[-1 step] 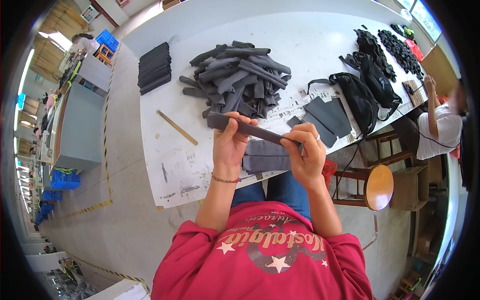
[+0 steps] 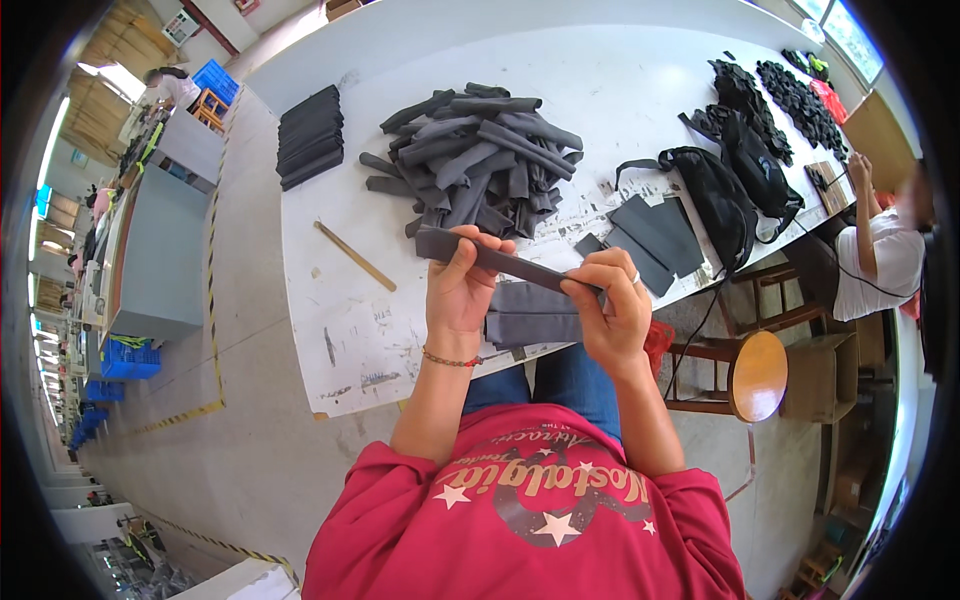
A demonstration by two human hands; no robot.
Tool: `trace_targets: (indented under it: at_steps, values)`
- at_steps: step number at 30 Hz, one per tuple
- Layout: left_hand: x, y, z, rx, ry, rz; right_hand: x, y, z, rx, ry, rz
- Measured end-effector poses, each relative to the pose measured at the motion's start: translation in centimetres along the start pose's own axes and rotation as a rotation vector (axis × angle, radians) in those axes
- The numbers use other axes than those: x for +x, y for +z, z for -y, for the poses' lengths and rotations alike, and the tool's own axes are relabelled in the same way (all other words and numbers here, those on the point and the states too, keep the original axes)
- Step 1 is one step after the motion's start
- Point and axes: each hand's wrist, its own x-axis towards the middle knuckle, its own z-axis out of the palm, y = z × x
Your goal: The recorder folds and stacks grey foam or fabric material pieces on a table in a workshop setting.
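1. Grey, a long flat strip of foam-like fabric [image 2: 500, 262] is held level over the near bench [image 2: 340, 340] edge, left hand [image 2: 462, 290] and right hand [image 2: 612, 305] fingers clamped on it.
2. Just beyond the fingers lies a heap of grey strips [image 2: 480, 150]; beneath them, a folded stack [image 2: 530, 315].
3. Open bench lies left of the fingers, by a wooden stick [image 2: 355, 256].

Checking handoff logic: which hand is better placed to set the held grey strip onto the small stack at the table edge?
Probably right hand: it pinches the grey strip directly above the small stack. Left hand sits further left.

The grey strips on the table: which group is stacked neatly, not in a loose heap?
The dark stack at the table's far left; the big pile lies tangled.
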Motion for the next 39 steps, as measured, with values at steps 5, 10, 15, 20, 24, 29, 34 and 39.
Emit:
trace_targets:
  at_steps: [5,10,15,20,24,29,34,39]
  values:
    - [-0.2,0.8,-0.3,0.068,0.023,-0.116,-0.7,-0.7,-1.4,0.092,0.146,0.020]
    - [-0.1,0.8,-0.5,0.268,0.045,-0.430,-0.8,-0.9,-3.3,0.232,0.551,0.055]
    - [-1.0,-0.8,-0.8,0.516,0.045,-0.492,-0.8,-2.7,-6.3,0.377,0.756,0.187]
    - [-3.6,-4.0,0.9,1.254,0.075,-0.361,-4.1,-3.9,-9.1,0.199,0.839,0.280]
    - [-1.8,-5.4,2.7,1.470,0.289,-0.331,-7.1,-3.5,-11.1,-0.265,0.704,0.260]
    - [5.6,-7.6,0.3,1.592,0.436,-0.313,-5.7,-5.6,-12.3,-0.580,0.577,0.236]
    - [9.3,-11.7,1.3,2.205,0.452,-0.202,-7.1,-5.3,-16.4,-0.951,0.289,0.553]
    - [10.4,-11.5,-0.1,1.948,0.216,-0.292,-8.1,-4.0,-17.1,-1.099,0.141,0.728]
